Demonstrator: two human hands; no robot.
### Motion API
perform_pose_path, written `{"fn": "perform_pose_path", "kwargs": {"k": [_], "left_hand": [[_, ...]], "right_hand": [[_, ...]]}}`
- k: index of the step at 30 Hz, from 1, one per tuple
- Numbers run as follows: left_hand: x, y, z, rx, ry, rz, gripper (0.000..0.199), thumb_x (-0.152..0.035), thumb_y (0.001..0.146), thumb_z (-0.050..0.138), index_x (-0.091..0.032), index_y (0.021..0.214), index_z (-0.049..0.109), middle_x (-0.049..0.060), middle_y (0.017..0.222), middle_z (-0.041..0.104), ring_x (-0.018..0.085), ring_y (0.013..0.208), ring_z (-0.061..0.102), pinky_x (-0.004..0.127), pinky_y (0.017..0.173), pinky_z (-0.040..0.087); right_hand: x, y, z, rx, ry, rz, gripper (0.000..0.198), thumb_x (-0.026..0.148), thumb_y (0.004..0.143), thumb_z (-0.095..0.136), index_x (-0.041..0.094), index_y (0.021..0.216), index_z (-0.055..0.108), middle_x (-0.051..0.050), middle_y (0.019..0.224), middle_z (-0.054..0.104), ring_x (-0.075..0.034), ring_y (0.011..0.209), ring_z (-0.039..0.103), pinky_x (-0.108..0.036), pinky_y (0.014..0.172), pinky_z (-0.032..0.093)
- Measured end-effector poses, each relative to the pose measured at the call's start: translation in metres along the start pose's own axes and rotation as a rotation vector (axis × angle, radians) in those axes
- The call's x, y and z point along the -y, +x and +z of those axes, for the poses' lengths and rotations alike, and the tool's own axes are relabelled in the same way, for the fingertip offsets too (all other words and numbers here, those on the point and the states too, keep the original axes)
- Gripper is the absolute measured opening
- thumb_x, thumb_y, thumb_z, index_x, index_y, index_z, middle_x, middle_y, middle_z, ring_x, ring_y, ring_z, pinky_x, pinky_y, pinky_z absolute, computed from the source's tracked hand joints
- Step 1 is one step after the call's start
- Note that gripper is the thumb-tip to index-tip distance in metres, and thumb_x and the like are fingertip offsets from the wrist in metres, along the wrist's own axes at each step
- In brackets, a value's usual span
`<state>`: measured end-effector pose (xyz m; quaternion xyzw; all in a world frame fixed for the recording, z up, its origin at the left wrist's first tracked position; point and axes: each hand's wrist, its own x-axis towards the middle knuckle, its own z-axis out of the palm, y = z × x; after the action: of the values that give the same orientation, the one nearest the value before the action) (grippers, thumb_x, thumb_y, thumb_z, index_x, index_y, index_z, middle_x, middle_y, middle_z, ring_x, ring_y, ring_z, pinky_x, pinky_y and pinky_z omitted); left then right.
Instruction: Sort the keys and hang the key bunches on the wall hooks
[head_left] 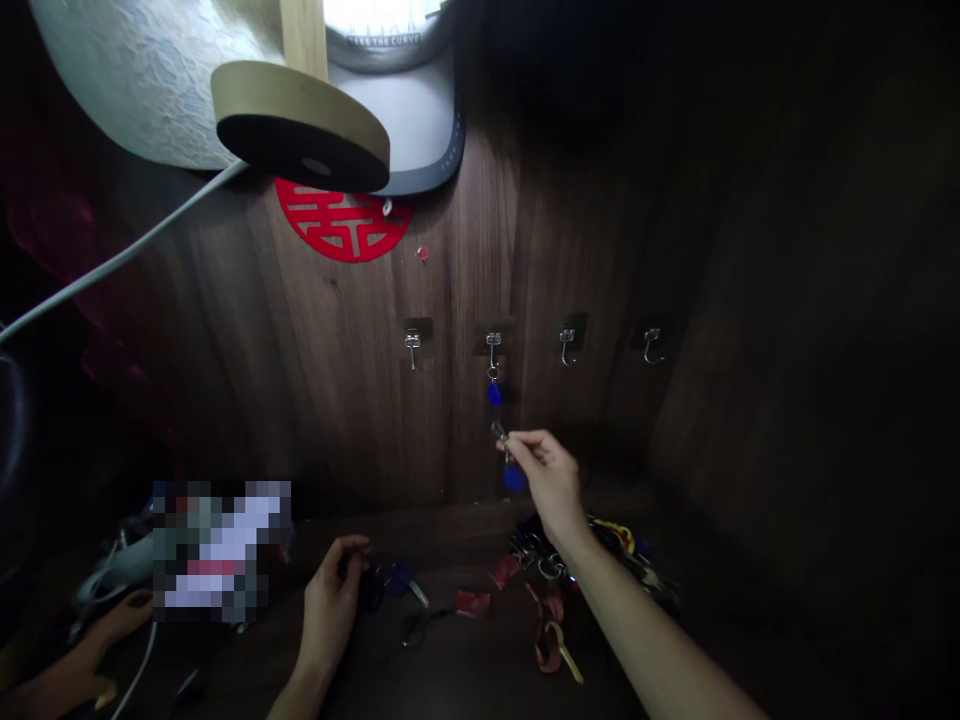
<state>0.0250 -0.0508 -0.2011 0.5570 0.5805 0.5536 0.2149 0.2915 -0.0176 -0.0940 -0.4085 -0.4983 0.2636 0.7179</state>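
In front of the wood-grain wall, my right hand (551,480) pinches a keychain with a metal clasp and a blue key fob (513,477) hanging below the fingers. Just above it, another blue key fob (494,394) hangs by its ring from the second hook (493,342). My left hand (334,595) rests low on the dark surface, fingers curled in; what they hold, if anything, is too dark to make out. Right beside it lie a dark loop and a key with a blue head (405,582).
Three more wall hooks carry nothing: one on the left (413,342), two on the right (568,340). A key pile (551,568), red packets (473,603) and a reddish strap (548,640) lie below. A lamp (300,125) hangs above, its cable (120,255) running left.
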Motion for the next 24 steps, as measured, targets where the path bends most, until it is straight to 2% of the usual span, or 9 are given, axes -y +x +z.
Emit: {"fn": "perform_pose_path", "kwargs": {"k": [4,8,13,17,24], "left_hand": [[-0.003,0.001,-0.001,0.011,0.006,-0.014,0.024,-0.041,0.072,0.05,-0.023,0.081,0.063,0.001,0.07,0.071,0.021,0.062,0.068,0.031,0.063,0.054],[-0.004,0.001,-0.001,0.01,-0.015,-0.022,0.025,-0.041,0.071,0.05,-0.022,0.081,0.062,0.002,0.072,0.071,0.022,0.063,0.068,0.031,0.063,0.054],[-0.002,0.002,-0.001,-0.001,-0.01,-0.028,0.024,-0.04,0.071,0.05,-0.022,0.08,0.063,0.003,0.074,0.072,0.022,0.063,0.067,0.032,0.063,0.054],[-0.002,0.002,-0.002,0.006,-0.015,-0.018,0.023,-0.039,0.072,0.051,-0.022,0.081,0.063,0.002,0.073,0.071,0.021,0.063,0.067,0.032,0.065,0.054],[0.001,0.003,-0.001,0.004,-0.024,-0.01,0.022,-0.038,0.072,0.05,-0.022,0.081,0.062,0.001,0.072,0.07,0.02,0.062,0.067,0.031,0.063,0.054]], "right_hand": [[0.028,0.035,0.012,-0.177,0.067,-0.174,0.024,0.038,0.065,0.073,0.019,0.071,0.06,-0.001,0.07,0.067,-0.016,0.069,0.063,-0.029,0.067,0.049],[0.035,0.056,0.025,-0.235,0.064,-0.233,0.023,0.036,0.064,0.071,0.018,0.069,0.058,0.001,0.066,0.064,-0.015,0.066,0.061,-0.028,0.064,0.049],[0.03,0.068,0.036,-0.274,0.047,-0.18,0.022,0.034,0.062,0.071,0.018,0.067,0.057,0.001,0.062,0.064,-0.015,0.061,0.06,-0.027,0.057,0.047],[0.019,0.065,0.037,-0.295,0.044,-0.114,0.022,0.033,0.06,0.07,0.017,0.066,0.057,0.001,0.059,0.064,-0.015,0.059,0.06,-0.026,0.054,0.046],[-0.005,0.043,0.024,-0.205,0.01,-0.037,0.025,0.037,0.061,0.071,0.017,0.069,0.058,-0.002,0.065,0.068,-0.018,0.067,0.065,-0.027,0.061,0.047]]}}
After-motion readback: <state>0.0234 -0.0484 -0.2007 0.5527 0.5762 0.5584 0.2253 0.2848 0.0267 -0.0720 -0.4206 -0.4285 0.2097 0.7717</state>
